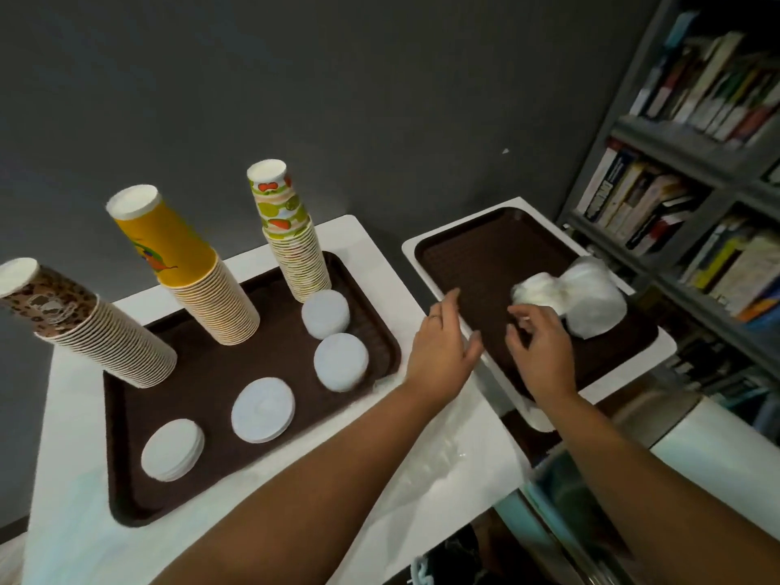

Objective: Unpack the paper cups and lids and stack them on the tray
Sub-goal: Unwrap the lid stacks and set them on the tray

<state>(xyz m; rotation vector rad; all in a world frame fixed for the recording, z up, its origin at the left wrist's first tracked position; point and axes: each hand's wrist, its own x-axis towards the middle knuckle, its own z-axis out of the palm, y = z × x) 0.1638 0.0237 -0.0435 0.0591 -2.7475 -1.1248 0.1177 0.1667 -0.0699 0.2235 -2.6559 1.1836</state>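
A white plastic-wrapped bundle (578, 295), likely packed lids, lies near the right edge of the right tray (472, 251), not yet opened. The right hand (542, 344) hovers just beside it, fingers loosely curled and holding nothing. The left hand (443, 344) is spread over the tray's left rim. Unwrapping seems the step in hand; next comes gripping the wrap. The left tray (253, 356) already carries cup stacks (202, 289) and lid piles (339, 361).

Dark grey wall (295, 78), grey bookshelf (675, 149) of books, white tables (371, 247)
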